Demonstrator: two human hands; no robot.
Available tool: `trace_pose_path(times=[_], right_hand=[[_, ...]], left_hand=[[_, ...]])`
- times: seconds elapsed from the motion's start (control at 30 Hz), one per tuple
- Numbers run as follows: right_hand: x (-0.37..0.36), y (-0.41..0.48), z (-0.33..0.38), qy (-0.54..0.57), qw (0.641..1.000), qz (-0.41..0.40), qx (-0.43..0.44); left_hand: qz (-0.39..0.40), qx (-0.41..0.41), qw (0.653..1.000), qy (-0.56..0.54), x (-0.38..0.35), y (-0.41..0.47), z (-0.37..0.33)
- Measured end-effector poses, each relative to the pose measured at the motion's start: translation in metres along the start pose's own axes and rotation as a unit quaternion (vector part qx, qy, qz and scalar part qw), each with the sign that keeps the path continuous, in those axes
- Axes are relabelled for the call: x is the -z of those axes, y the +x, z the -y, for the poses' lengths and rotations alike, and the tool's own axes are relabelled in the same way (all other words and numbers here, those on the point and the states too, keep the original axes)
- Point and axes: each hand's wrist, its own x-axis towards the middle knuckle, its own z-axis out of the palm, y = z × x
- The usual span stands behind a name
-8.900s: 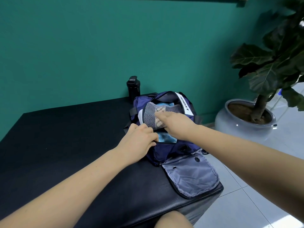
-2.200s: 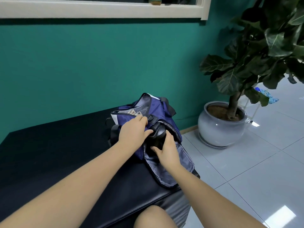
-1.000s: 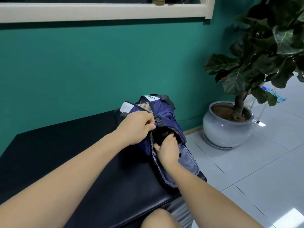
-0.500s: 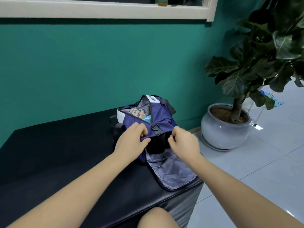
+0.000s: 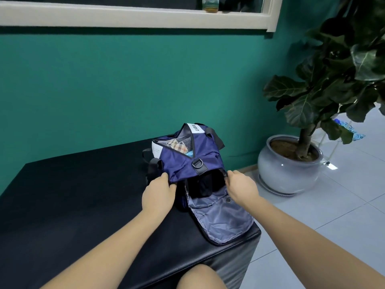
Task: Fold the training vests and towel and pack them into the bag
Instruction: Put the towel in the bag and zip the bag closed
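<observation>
Left hand (image 5: 159,195) pinches the near rim of the end pocket; right hand (image 5: 241,187) pinches the opposite rim. The hands are wider apart than half a second ago, and the pocket mouth is stretched open. Navy bag (image 5: 187,161) sits just beyond both hands on the black bench (image 5: 83,195), grey-lined flap (image 5: 220,217) lying toward the person. Plaid towel (image 5: 177,145) shows in the top opening.

Upright navy bag (image 5: 181,163), unzipped, plaid towel (image 5: 177,145) inside
</observation>
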Motion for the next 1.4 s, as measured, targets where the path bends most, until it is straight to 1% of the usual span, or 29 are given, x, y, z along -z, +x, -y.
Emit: trace_pose_path(times=[0.1, 0.23, 0.33, 0.43, 0.5, 0.57, 0.67, 0.77, 0.83, 0.9, 0.97, 1.07, 1.23, 1.3, 1.4], right_hand=[[0.002, -0.014, 0.02, 0.005, 0.999, -0.014, 0.045], [0.008, -0.036, 0.058, 0.029, 0.995, -0.009, 0.092], [0.01, -0.055, 0.099, 0.04, 0.991, -0.002, 0.127], [0.007, -0.075, 0.142, 0.044, 0.985, -0.007, 0.166], [0.0, -0.089, 0.17, 0.045, 0.981, -0.015, 0.187], [-0.006, -0.102, 0.199, 0.049, 0.978, -0.019, 0.202], [-0.016, -0.117, 0.246, 0.021, 0.975, 0.027, 0.219], [-0.018, -0.129, 0.296, -0.009, 0.976, 0.034, 0.217], [-0.011, -0.137, 0.327, 0.005, 0.976, 0.027, 0.217], [-0.009, -0.143, 0.355, 0.013, 0.976, 0.049, 0.212], [-0.014, -0.148, 0.374, 0.012, 0.976, 0.043, 0.212], [-0.019, -0.15, 0.386, 0.036, 0.971, 0.076, 0.226], [-0.011, -0.15, 0.382, 0.056, 0.964, 0.09, 0.245], [0.006, -0.148, 0.373, 0.096, 0.961, 0.071, 0.249], [0.04, -0.135, 0.347, 0.163, 0.954, 0.009, 0.253]], left_hand=[[-0.001, -0.003, 1.0, 0.002, 0.01, 0.011, 0.011], [-0.022, 0.035, 0.999, -0.022, 0.035, 0.029, 0.046], [-0.018, 0.084, 0.993, -0.075, 0.054, 0.038, 0.076], [-0.018, 0.139, 0.974, -0.177, 0.069, 0.04, 0.105], [-0.035, 0.155, 0.963, -0.219, 0.082, 0.034, 0.114], [-0.053, 0.148, 0.957, -0.244, 0.096, 0.025, 0.118], [-0.06, 0.125, 0.955, -0.264, 0.117, 0.013, 0.126], [-0.042, 0.111, 0.956, -0.269, 0.134, 0.005, 0.134], [-0.025, 0.106, 0.958, -0.266, 0.144, -0.001, 0.144], [-0.024, 0.109, 0.961, -0.252, 0.15, -0.006, 0.159], [-0.031, 0.115, 0.962, -0.244, 0.157, -0.009, 0.176], [-0.022, 0.12, 0.962, -0.244, 0.166, -0.011, 0.192], [-0.025, 0.111, 0.964, -0.239, 0.172, -0.014, 0.195], [-0.033, 0.104, 0.973, -0.204, 0.172, -0.01, 0.19], [-0.052, 0.08, 0.984, -0.152, 0.168, 0.002, 0.181]])
